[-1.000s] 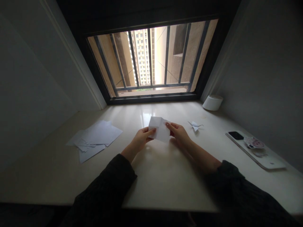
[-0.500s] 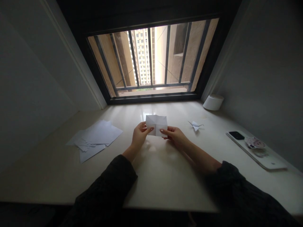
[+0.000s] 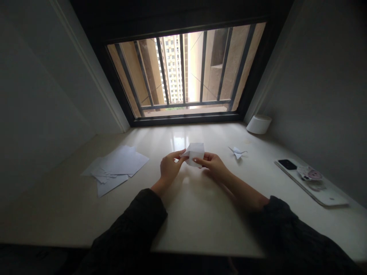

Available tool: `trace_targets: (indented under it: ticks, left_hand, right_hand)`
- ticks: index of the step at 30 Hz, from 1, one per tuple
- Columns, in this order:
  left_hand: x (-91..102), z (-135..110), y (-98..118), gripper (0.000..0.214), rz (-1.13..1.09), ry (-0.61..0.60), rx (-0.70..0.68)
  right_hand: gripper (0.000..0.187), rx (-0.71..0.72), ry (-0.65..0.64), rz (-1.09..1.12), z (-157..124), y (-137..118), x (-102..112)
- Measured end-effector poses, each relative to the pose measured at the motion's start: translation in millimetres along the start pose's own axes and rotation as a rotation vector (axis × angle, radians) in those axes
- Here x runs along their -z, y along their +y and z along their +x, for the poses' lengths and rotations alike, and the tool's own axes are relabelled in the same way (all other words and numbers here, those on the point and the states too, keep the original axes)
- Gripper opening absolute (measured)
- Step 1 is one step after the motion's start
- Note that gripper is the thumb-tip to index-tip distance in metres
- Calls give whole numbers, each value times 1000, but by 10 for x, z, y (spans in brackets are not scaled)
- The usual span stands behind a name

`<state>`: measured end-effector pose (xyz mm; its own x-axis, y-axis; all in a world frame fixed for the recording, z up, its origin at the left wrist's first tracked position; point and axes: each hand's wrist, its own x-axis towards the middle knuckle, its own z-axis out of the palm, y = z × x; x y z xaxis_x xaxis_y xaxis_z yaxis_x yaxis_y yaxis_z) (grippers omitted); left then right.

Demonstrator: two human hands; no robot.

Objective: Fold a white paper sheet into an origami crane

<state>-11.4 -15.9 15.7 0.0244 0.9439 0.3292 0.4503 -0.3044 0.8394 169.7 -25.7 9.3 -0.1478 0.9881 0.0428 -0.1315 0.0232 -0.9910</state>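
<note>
Between my two hands, above the pale sill, is a small sheet of white paper (image 3: 196,149) with creases in it. My left hand (image 3: 169,167) pinches its left side between thumb and fingers, where the paper is folded inward to a narrow point. On the other side, my right hand (image 3: 213,165) grips the right edge, thumb on the near face and fingers behind. To the right of my right hand a folded paper crane (image 3: 237,152) rests on the sill.
A loose pile of white paper sheets (image 3: 123,162) lies at the left. A phone (image 3: 312,183) with a round cartoon grip on its back lies at the right. In the far right corner stands a white cylinder-like object (image 3: 259,124), below a barred window (image 3: 183,72).
The paper was spread flat as a wide rectangle; its left side is now folded in, making it narrower. My left hand has shifted its grip to that folded side.
</note>
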Motion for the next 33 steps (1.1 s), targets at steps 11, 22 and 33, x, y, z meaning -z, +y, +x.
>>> trace_targets:
  ticks: [11,22,33]
  left_hand:
    - [-36,-23,126,26,-32,-84,-164]
    - [-66,-41,64,23,-98,-106,-45]
    - [-57,-2,49,30,-209,-94,36]
  right_hand:
    - [39,98,161,-212,-26,-13,-29]
    - [37,156,82,-280,-57,-49,-32]
    - [71,327,277,-359,0,-20,11]
